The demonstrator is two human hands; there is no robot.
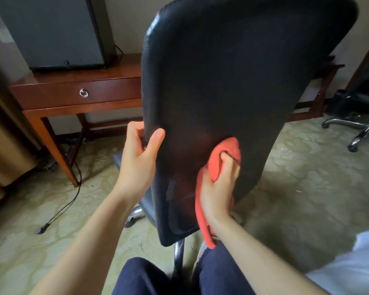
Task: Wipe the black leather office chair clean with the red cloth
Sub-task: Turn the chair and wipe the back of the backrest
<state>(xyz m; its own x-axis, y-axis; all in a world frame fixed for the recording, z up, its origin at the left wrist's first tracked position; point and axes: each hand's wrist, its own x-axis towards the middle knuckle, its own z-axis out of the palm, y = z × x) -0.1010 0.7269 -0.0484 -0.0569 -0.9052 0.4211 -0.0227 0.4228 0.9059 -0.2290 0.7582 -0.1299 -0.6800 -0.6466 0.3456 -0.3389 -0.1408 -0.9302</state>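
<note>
Head view, near ground: knees in dark navy trousers [141, 277], with white rumpled bedding [354, 269] at lower right. Both bare forearms reach forward.

Right hand [218, 186]: fingers curled round a bunched red cloth [226, 150], pressing it against the rear face of the backrest, low and slightly right of centre. A tail of the cloth hangs down past the wrist.

Left hand [139, 158]: clasps the backrest's left edge, thumb [158, 137] flat on the rear face, fingers wrapped round out of sight.

Black leather office chair [232, 71]: back turned to the camera, tilted right, chrome post below between the knees.

Beyond: pale green patterned carpet [307, 177], with a black cable [73, 188] trailing across it at left. Reddish-brown wooden desk [73, 90] with a metal ring pull [84, 93] on its drawer; a dark grey boxy cabinet [51, 28] stands on top. Far right, a second black chair on a chrome star base [362, 124].
</note>
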